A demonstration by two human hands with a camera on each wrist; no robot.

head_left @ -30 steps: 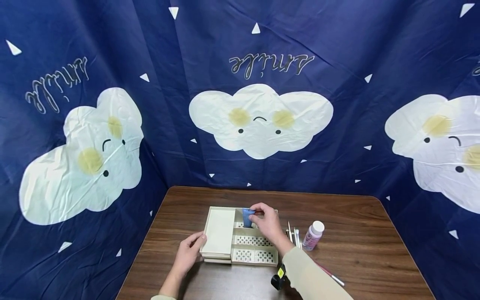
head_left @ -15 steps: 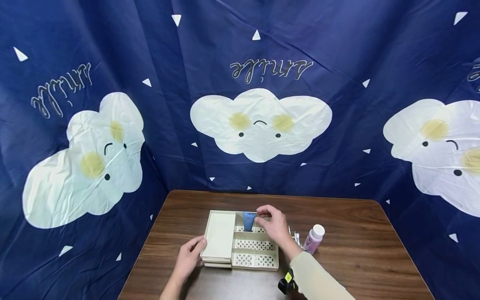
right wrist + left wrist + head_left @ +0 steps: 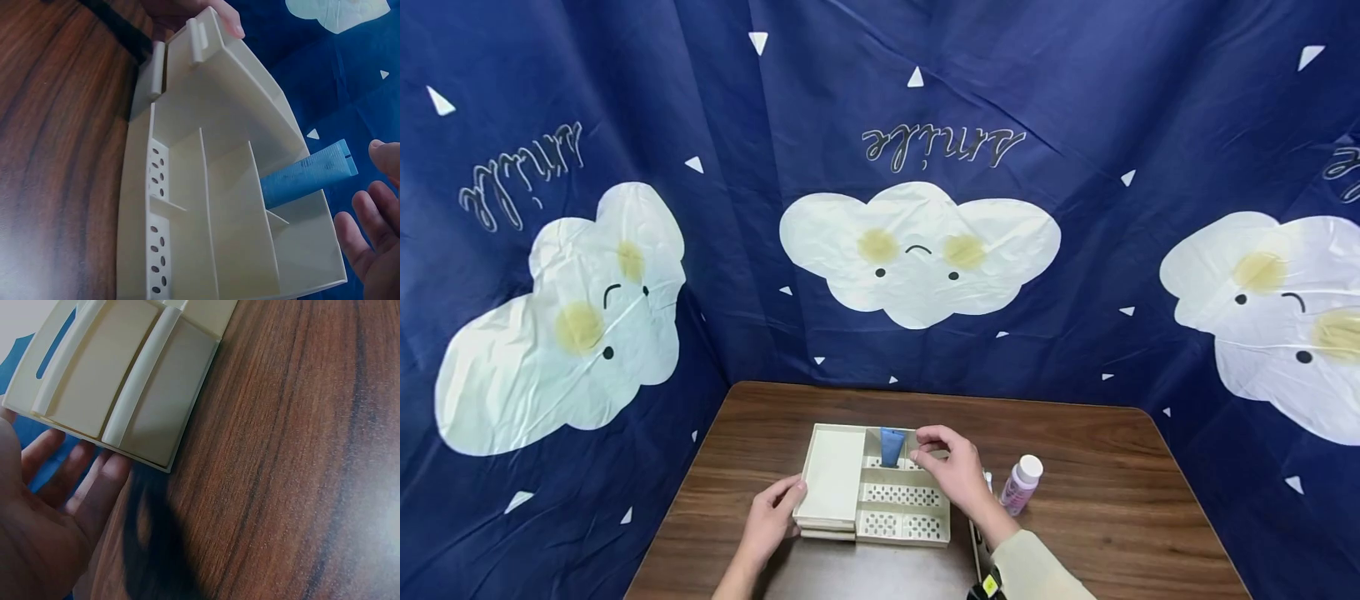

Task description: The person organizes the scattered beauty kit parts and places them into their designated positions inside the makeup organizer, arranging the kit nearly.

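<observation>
A cream desktop organizer [image 3: 904, 532] stands on the table, with drawers under a flat top on its left and divided compartments on its right. A blue squeeze tube [image 3: 891, 447] stands slightly tilted in the rear left compartment; its lower end is hidden. My left hand [image 3: 769, 518] grips the organizer's left side, and the left wrist view shows its fingertips against the wall beside the drawer fronts. Just right of the tube is my right hand [image 3: 958, 473], with nothing between its fingers. A gap separates it from the tube [image 3: 309, 175] in the right wrist view.
A pink bottle with a white cap [image 3: 1021, 485] stands to the right of the organizer. Slender sticks lie partly hidden beneath my right forearm, near a black item with a yellow label [image 3: 989, 585]. Blue cloth [image 3: 917, 358] with clouds surrounds the wooden table [image 3: 1112, 500].
My right hand has let go of the blue tube and drawn away to the right. The tube stays in its compartment. My left hand keeps its place on the organizer.
</observation>
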